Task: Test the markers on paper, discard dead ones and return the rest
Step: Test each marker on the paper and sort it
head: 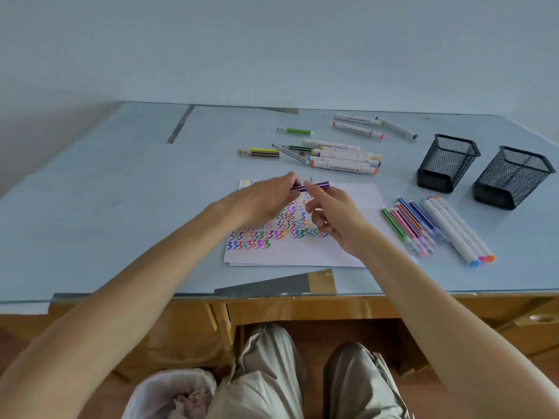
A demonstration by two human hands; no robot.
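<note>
Purple marker [311,186] held level above the far part of the paper [348,207], gripped at both ends: left hand [266,201] closed round the left end, right hand [329,219] pinching the barrel between thumb and forefinger, remaining fingers curled. Judged to be capping or uncapping; cannot tell which, the cap end hidden under the left fingers. Best done by keeping barrel and cap in one straight line, pulling or pressing along that axis without twist, tip kept off skin and clear of the sheet until ready, cap seated fully home if closing. Paper beneath already filled with rows of coloured zigzag strokes [272,234], bare space left on the right and near edge for further trials. Sorted row of slim and thick markers [435,228] laid just right of the sheet; unsorted group [338,155] lying beyond it toward the far edge, three more white ones [363,128] further back. Two black mesh pen holders [447,161] standing at right, well apart from the hands. Lined waste bin [169,394] on the floor by the left knee, suited to dead ones. Print present on the white barrels of the thick markers, too small and blurred to read; no brand legible anywhere
</note>
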